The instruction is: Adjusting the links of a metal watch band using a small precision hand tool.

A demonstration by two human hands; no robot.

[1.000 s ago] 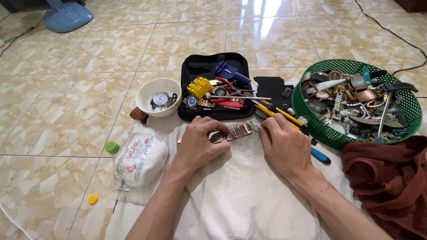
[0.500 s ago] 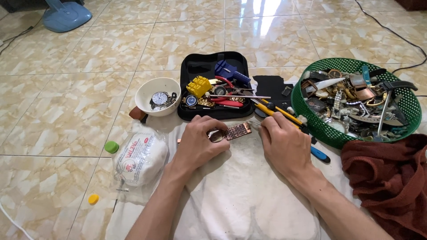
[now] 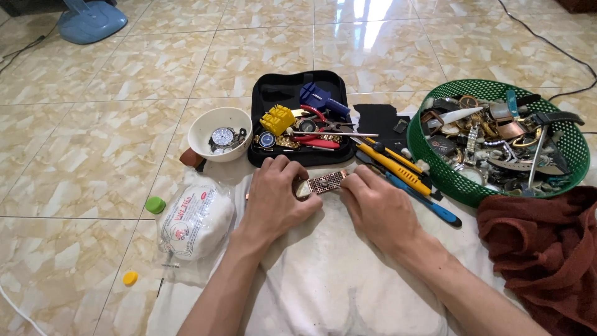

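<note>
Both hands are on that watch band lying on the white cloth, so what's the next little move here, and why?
Probably the right hand should reach for the yellow-handled tool just beside it, since the left hand already pins the copper-coloured metal watch band flat on the white cloth and neither hand holds a tool.

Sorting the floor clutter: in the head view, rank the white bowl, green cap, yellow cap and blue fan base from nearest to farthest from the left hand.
1. White bowl, just up-left of the left hand.
2. Green cap, left.
3. Yellow cap, lower left.
4. Blue fan base, far top-left corner.
</note>
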